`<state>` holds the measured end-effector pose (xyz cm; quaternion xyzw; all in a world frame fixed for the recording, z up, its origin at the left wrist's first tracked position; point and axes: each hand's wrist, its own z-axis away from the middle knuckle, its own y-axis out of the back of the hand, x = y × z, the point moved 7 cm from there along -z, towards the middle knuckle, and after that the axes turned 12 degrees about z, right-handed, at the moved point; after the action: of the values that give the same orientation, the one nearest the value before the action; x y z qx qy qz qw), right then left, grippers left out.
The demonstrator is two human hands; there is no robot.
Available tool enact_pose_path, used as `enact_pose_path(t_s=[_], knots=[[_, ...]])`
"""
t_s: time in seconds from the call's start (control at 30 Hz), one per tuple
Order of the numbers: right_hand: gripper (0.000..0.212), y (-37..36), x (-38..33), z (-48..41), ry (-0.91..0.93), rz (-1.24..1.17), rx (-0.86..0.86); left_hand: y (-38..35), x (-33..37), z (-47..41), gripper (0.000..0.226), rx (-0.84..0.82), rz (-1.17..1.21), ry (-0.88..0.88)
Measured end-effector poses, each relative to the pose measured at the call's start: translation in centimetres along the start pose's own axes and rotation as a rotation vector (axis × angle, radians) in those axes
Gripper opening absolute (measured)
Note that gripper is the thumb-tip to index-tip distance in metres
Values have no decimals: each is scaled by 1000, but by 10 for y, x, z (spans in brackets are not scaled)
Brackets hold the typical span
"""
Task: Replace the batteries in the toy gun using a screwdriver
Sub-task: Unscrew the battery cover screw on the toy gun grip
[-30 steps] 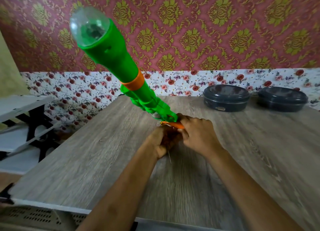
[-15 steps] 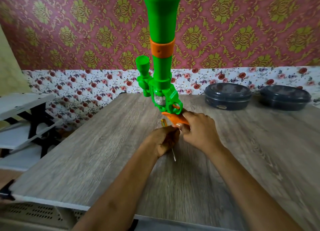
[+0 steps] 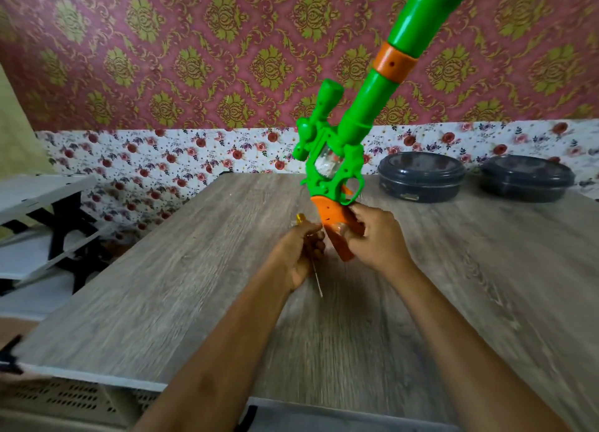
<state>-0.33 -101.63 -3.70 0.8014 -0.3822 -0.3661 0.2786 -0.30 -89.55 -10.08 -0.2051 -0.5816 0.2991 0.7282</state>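
Note:
A green toy gun (image 3: 363, 120) with an orange band and orange grip is held above the wooden table (image 3: 162, 285), its barrel slanting up and to the right out of view. My right hand (image 3: 372, 240) is closed around the orange grip (image 3: 334, 224). My left hand (image 3: 301, 253) sits just left of the grip, closed on a screwdriver (image 3: 317, 276); its yellow handle end shows above the fist and the thin metal shaft points down toward me. The muzzle end is cut off by the top edge.
Two dark round lidded containers (image 3: 421, 180) (image 3: 526, 178) stand at the back right of the table by the floral wall. A white shelf unit with black legs (image 3: 42, 224) is off the table's left side.
The gun has swung from leaning up-left, through upright, to leaning up-right, pivoting at the grip in my right hand. My left hand keeps the screwdriver and has barely moved.

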Motion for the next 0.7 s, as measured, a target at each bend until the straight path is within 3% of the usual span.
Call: enact_pose_path(t_s=[0.13, 0.27, 0.33, 0.53, 0.7], knots=[[19, -5, 26, -5, -144, -254, -61, -2, 32, 7, 29, 24, -116, -366], [16, 4, 42, 2, -357, -619, -63, -22, 57, 37, 24, 2, -721, -946], [23, 6, 52, 11, -495, -780, -90, -35, 57, 54, 30, -33, -841, -1149], [26, -3, 76, 31, -663, -936, -139, -45, 57, 80, 54, -101, -826, -1324], [27, -9, 75, 29, -633, -911, -187, -53, 52, 96, 41, -133, -823, -1481]])
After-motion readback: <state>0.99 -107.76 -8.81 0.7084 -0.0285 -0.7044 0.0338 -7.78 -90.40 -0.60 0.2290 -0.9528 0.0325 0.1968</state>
